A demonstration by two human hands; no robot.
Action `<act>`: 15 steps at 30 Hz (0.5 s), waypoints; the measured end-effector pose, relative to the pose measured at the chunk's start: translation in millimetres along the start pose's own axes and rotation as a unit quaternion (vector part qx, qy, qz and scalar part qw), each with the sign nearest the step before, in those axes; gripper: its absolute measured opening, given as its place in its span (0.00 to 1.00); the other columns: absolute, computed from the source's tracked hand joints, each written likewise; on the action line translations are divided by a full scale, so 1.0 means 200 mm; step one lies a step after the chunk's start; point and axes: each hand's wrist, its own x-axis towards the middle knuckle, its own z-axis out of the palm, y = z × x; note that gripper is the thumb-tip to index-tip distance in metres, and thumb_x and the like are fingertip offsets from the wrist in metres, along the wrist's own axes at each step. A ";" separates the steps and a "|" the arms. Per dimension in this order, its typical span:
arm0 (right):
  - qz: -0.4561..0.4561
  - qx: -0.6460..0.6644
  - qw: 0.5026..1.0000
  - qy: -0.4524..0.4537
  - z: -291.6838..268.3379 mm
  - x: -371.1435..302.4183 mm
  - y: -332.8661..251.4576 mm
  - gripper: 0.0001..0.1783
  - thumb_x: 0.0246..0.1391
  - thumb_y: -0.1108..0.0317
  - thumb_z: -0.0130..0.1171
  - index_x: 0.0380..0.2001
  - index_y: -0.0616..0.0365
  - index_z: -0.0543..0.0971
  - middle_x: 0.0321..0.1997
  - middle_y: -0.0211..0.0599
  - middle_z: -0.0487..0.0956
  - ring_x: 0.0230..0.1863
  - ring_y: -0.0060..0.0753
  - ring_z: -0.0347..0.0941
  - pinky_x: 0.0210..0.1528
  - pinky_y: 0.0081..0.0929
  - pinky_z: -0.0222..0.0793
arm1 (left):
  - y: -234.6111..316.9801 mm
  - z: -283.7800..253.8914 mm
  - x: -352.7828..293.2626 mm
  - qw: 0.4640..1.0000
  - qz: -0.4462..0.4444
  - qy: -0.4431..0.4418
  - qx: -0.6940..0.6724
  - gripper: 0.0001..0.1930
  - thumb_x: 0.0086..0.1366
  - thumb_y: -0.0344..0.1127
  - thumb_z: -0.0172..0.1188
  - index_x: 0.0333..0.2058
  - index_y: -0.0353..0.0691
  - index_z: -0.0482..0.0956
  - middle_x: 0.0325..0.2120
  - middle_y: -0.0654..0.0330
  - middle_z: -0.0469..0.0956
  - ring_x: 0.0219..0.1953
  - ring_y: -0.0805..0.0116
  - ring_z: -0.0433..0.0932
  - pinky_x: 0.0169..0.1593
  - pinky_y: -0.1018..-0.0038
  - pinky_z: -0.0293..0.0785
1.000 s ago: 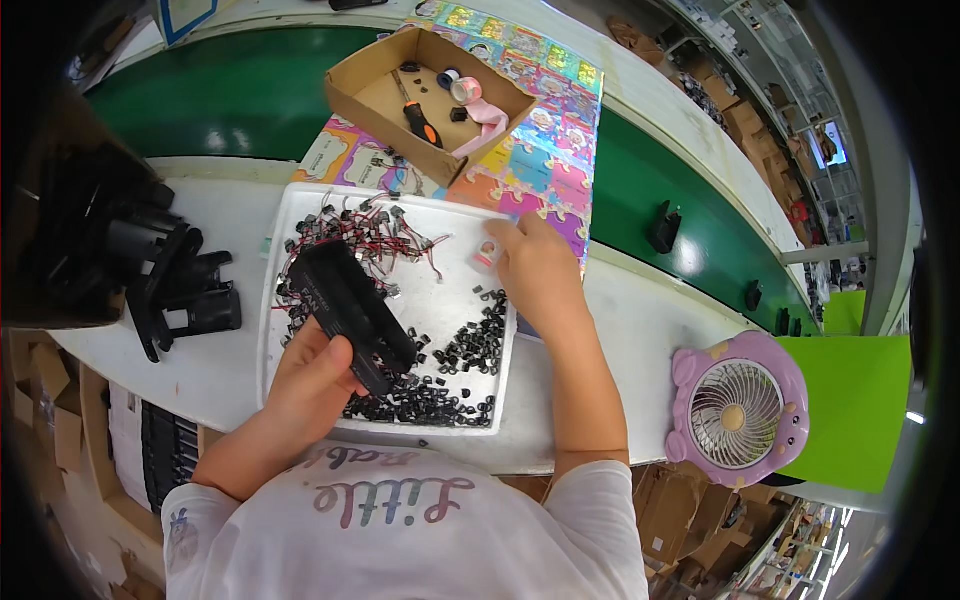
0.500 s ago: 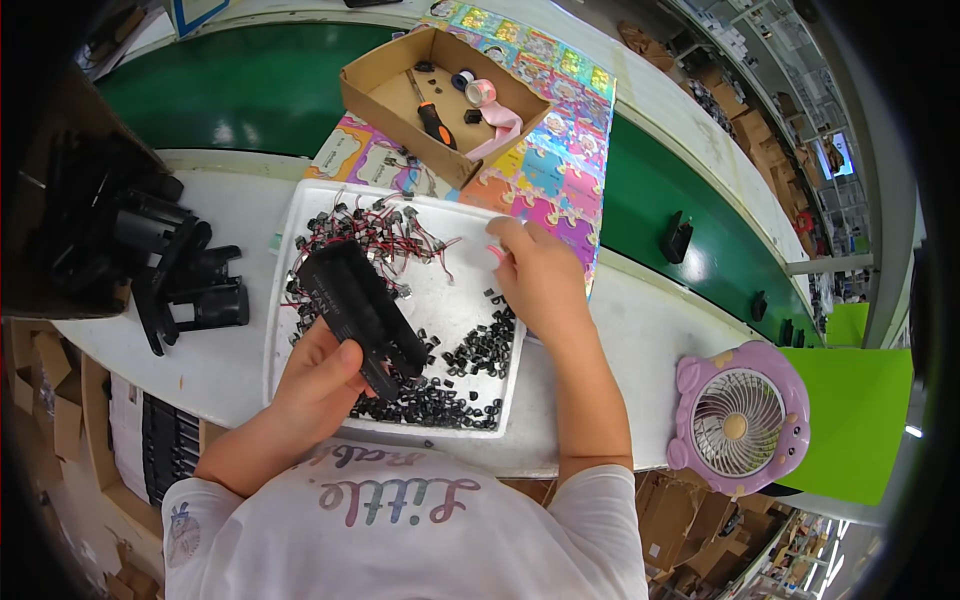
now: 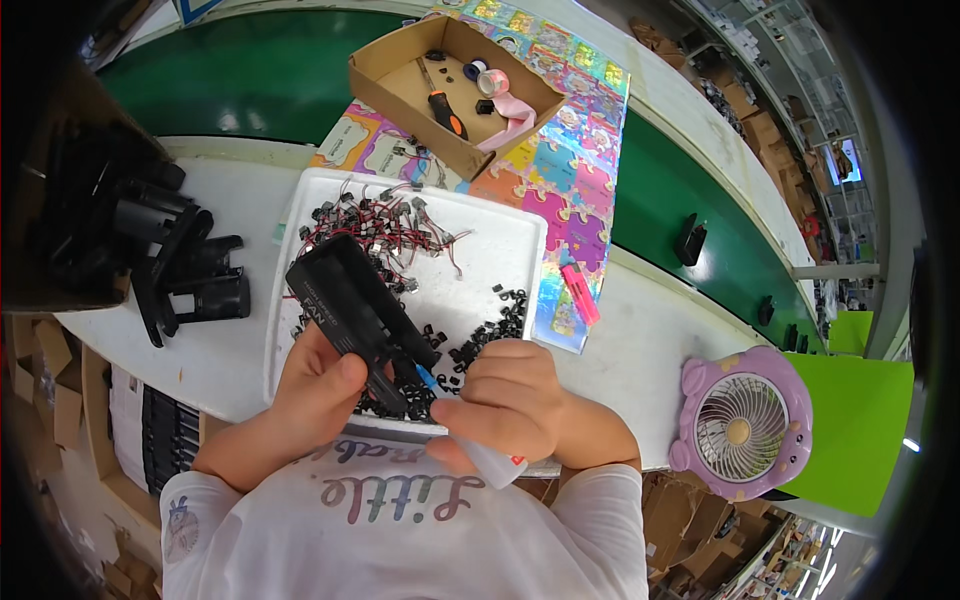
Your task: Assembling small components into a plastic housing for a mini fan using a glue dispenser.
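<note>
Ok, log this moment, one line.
left hand: holds black casing | right hand: holds whitish bottle, blue tip near casing | below: white tray

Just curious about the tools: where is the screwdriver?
In the head view, the screwdriver lies inside the open cardboard box at top centre, left of the pink ribbon.

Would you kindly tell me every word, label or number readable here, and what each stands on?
I won't copy wording; it stands on:
White shirt: large cursive lettering, upside down.
Black casing in the left hand: pale print, partly legible.
Colourful sheet: print too small.
</note>
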 end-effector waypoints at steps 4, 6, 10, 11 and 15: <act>0.002 -0.009 0.999 -0.038 -0.01 0.00 -0.01 0.15 0.38 0.69 0.66 0.29 0.67 0.75 0.13 0.31 0.66 0.10 0.28 0.61 0.12 0.22 0.49 | -0.01 0.00 -0.01 1.000 0.009 0.003 -0.009 0.24 0.57 0.42 0.63 0.48 0.41 0.65 0.40 0.62 0.73 0.41 0.71 0.73 0.44 0.72 0.69; 0.000 -0.009 1.000 -0.030 0.00 -0.01 -0.01 0.15 0.38 0.69 0.66 0.29 0.67 0.75 0.13 0.31 0.66 0.10 0.28 0.61 0.12 0.22 0.49 | 0.00 -0.01 -0.01 1.000 0.007 0.000 -0.009 0.24 0.57 0.42 0.63 0.48 0.41 0.65 0.40 0.62 0.74 0.41 0.71 0.73 0.44 0.71 0.69; 0.000 -0.006 1.000 -0.019 0.01 0.00 0.00 0.15 0.38 0.69 0.67 0.29 0.67 0.75 0.13 0.31 0.66 0.10 0.28 0.61 0.12 0.21 0.48 | -0.01 -0.01 -0.02 1.000 0.009 -0.001 -0.016 0.24 0.57 0.40 0.63 0.48 0.41 0.65 0.40 0.62 0.74 0.42 0.70 0.73 0.45 0.71 0.69; 0.000 -0.006 1.000 -0.019 0.01 0.00 0.00 0.15 0.38 0.69 0.67 0.29 0.67 0.75 0.13 0.31 0.66 0.10 0.28 0.61 0.12 0.21 0.48 | -0.01 -0.01 -0.02 1.000 0.010 -0.001 -0.016 0.24 0.57 0.40 0.63 0.48 0.41 0.65 0.40 0.62 0.74 0.42 0.70 0.73 0.45 0.71 0.69; -0.001 -0.009 1.000 -0.023 0.01 -0.01 0.00 0.16 0.39 0.69 0.67 0.29 0.67 0.75 0.13 0.31 0.66 0.11 0.28 0.61 0.12 0.22 0.48 | -0.01 0.00 -0.02 1.000 0.010 -0.003 -0.018 0.23 0.57 0.39 0.63 0.48 0.41 0.65 0.40 0.62 0.74 0.42 0.70 0.73 0.45 0.71 0.69</act>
